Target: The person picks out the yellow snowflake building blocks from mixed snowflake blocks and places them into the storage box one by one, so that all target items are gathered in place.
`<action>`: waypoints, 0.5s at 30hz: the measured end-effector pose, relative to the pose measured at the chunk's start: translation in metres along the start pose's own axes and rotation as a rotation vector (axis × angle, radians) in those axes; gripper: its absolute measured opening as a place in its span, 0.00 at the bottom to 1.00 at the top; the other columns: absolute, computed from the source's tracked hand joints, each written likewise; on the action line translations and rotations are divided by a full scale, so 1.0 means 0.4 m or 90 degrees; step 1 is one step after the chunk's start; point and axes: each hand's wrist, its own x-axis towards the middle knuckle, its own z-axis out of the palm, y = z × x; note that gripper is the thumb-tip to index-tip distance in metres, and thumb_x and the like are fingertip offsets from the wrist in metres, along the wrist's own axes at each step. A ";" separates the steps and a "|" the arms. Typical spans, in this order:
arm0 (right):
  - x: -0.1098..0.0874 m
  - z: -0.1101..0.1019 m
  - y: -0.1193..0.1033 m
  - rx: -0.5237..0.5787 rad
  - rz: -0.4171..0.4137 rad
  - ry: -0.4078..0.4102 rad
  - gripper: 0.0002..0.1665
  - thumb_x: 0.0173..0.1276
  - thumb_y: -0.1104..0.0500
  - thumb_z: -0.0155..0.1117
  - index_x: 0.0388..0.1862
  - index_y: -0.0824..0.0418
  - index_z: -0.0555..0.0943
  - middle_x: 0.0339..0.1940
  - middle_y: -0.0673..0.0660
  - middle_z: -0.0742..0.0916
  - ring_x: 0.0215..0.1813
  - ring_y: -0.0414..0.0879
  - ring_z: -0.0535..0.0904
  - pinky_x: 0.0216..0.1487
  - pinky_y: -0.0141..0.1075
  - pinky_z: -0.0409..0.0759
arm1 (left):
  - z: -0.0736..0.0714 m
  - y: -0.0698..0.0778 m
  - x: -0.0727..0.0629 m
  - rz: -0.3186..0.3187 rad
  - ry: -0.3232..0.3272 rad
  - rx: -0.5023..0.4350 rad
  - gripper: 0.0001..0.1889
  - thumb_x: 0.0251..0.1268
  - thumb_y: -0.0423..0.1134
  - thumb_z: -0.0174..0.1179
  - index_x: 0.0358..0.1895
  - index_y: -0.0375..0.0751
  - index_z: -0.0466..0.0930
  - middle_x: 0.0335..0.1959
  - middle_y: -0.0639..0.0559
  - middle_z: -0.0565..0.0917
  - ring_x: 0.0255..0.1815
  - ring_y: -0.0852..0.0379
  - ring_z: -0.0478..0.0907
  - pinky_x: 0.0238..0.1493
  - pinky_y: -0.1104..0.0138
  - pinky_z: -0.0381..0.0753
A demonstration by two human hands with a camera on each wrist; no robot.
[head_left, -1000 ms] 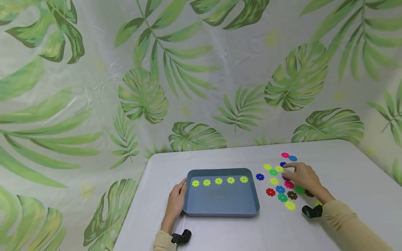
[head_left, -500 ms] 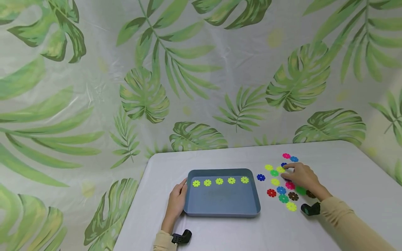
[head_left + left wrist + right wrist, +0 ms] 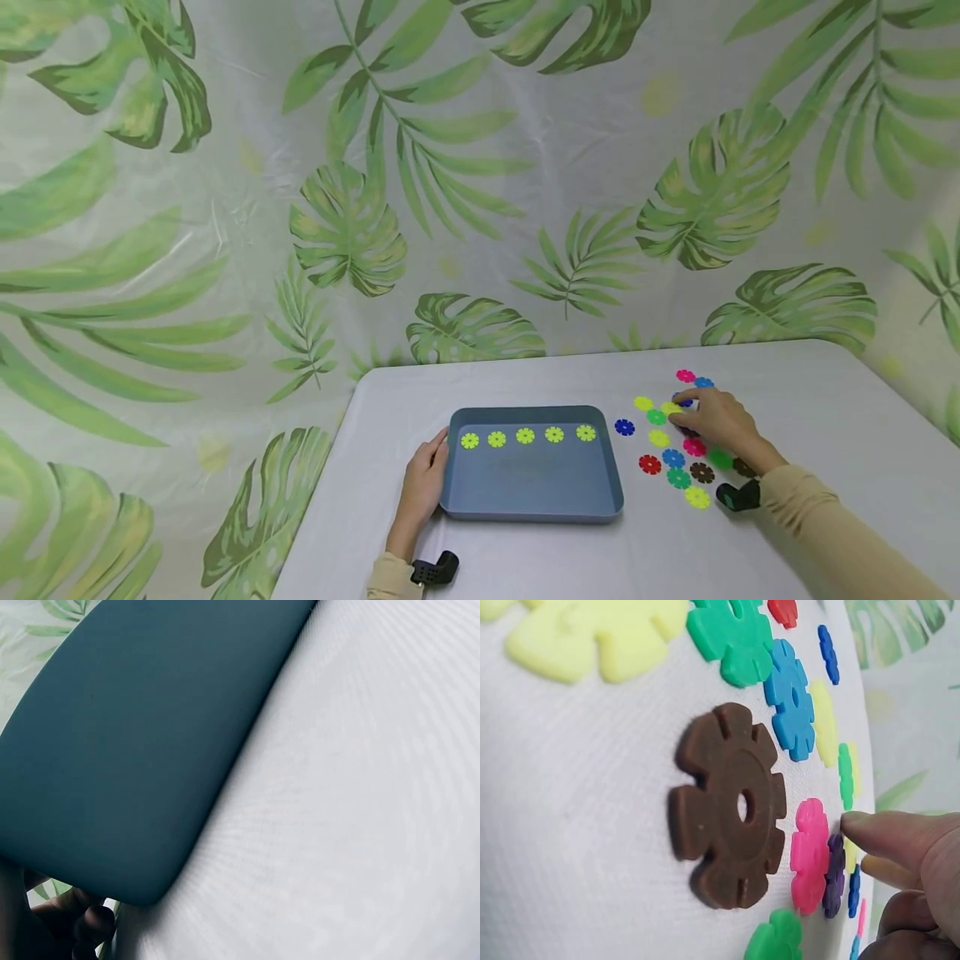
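A grey-blue tray (image 3: 531, 515) lies on the white table, with a row of several yellow notched plastic discs (image 3: 525, 436) along its far side. My left hand (image 3: 422, 482) holds the tray's left side; in the left wrist view its fingers (image 3: 94, 922) show at the tray's corner. To the right of the tray, my right hand (image 3: 723, 421) reaches into loose notched discs. Its thumb and index finger are spread either side of a yellow disc (image 3: 670, 408), the index finger over a dark blue disc (image 3: 684, 401). In the right wrist view the thumb is beside a purple disc (image 3: 834, 877).
Around the right hand lie loose discs, among them a red disc (image 3: 650, 464), a brown disc (image 3: 702, 472), a pink disc (image 3: 694, 447) and a near yellow disc (image 3: 697, 497). A leaf-patterned curtain (image 3: 480, 208) hangs behind the table.
My right hand has shifted slightly left, its fingertips further over the yellow and dark blue discs. The left hand keeps its place on the tray. The head view has shifted slightly.
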 end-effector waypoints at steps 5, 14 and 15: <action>0.011 -0.004 -0.002 -0.014 0.001 -0.011 0.32 0.65 0.46 0.72 0.60 0.66 0.82 0.60 0.77 0.79 0.38 0.53 0.76 0.25 0.39 0.70 | 0.000 -0.001 0.000 0.007 0.002 0.001 0.22 0.82 0.45 0.49 0.71 0.42 0.74 0.36 0.50 0.78 0.33 0.55 0.67 0.39 0.62 0.68; 0.025 0.003 0.007 -0.023 -0.001 -0.017 0.30 0.65 0.46 0.72 0.58 0.65 0.84 0.61 0.78 0.77 0.35 0.52 0.75 0.23 0.38 0.68 | -0.001 -0.004 0.000 0.019 0.002 0.004 0.22 0.82 0.45 0.49 0.71 0.41 0.74 0.38 0.51 0.79 0.34 0.56 0.68 0.41 0.62 0.68; 0.026 0.004 0.008 -0.023 -0.003 -0.018 0.30 0.65 0.46 0.73 0.58 0.65 0.84 0.61 0.78 0.77 0.34 0.51 0.74 0.23 0.38 0.67 | -0.001 -0.004 0.000 0.018 0.002 0.005 0.22 0.82 0.45 0.49 0.71 0.42 0.74 0.38 0.51 0.79 0.34 0.56 0.68 0.41 0.62 0.68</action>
